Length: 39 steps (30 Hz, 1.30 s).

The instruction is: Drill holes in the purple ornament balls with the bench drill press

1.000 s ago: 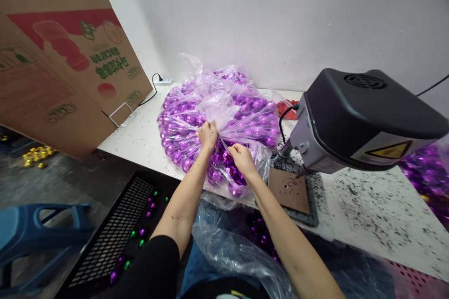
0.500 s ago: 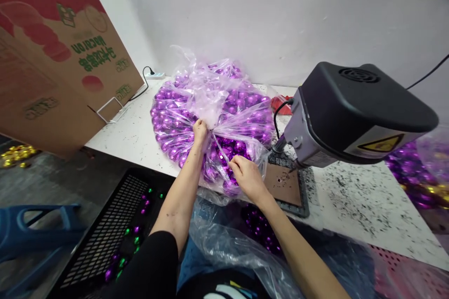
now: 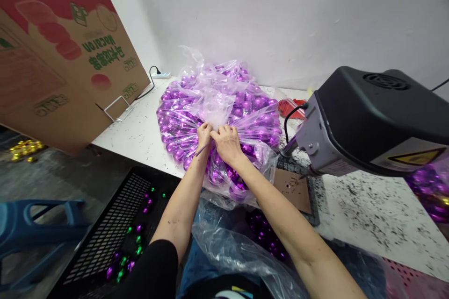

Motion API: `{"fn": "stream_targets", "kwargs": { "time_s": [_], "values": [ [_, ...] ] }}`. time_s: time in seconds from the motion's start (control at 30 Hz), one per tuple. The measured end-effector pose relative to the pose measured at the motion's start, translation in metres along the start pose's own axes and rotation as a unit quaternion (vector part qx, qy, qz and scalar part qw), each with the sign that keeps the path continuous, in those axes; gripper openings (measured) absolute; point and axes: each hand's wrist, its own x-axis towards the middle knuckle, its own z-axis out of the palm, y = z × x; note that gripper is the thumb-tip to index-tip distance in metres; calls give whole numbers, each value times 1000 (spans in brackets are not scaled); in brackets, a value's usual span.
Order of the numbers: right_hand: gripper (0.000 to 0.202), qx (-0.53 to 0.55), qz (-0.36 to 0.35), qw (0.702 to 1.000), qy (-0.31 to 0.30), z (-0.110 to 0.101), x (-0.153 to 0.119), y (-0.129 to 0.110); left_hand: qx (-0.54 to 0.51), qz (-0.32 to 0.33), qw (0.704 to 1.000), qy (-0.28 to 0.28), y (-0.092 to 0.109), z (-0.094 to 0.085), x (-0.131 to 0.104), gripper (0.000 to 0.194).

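Nearest, in the person's lap, lies a loose sheet of clear plastic (image 3: 228,252) with a few purple balls showing through it. To the left of it, lower down, a black mesh tray (image 3: 108,238) holds a scatter of small green and purple balls, and a blue stool (image 3: 31,229) stands at the far left.

Both forearms reach forward from here to the white, speckled table (image 3: 368,215). At its near edge sits a big clear bag of shiny purple balls (image 3: 182,121), bulging slightly over the edge. The left hand (image 3: 204,134) and the right hand (image 3: 227,142) meet side by side on the near top of this bag, right at its gathered neck. Both are closed, fingers pinching the bunched plastic; the loose mouth of the bag stands up just behind them. A thin strip pokes out under the left hand, though what it is cannot be told.

Just right of the bag, a black and grey machine (image 3: 368,121) overhangs a brown plate (image 3: 293,189) on the table. A red object (image 3: 293,106) lies behind the bag. To the left, a tilted cardboard box (image 3: 63,56) leans over the table's end, and a power strip (image 3: 161,75) lies against the wall.
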Motion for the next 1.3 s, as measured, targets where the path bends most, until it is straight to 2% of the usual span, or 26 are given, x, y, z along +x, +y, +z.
{"fn": "stream_targets", "kwargs": {
  "time_s": [0.13, 0.27, 0.37, 0.47, 0.6, 0.77, 0.93, 1.13, 1.3],
  "values": [
    [25, -8, 20, 1000, 0, 13, -6, 16, -13, -1, 1000, 11, -1, -1, 2, 25],
    [25, 6, 18, 1000, -8, 7, -15, 33, -27, -6, 999, 30, -1, 2, 1, 19],
    [34, -1, 32, 999, -4, 3, -6, 40, -31, -15, 999, 36, -1, 5, 0, 16],
    [40, -17, 36, 999, -20, 6, 14, 41, -25, -18, 999, 40, -1, 6, 1, 17],
    [40, -36, 6, 997, -63, 14, 32, 37, -10, -16, 998, 53, -3, 1, 5, 19],
    [42, -52, -27, 993, -101, 20, 33, 36, 8, -22, 997, 70, -10, -7, 13, 21],
    [42, -48, -27, 993, -109, 26, 31, 32, 15, -27, 997, 66, -15, -8, 17, 19],
    [44, -14, 42, 996, -81, 38, 38, 35, -3, -25, 998, 56, -9, -11, 9, 26],
    [44, 24, 121, 991, -43, 33, 44, 51, -39, -36, 996, 74, -2, -11, 6, 26]
  ]
}}
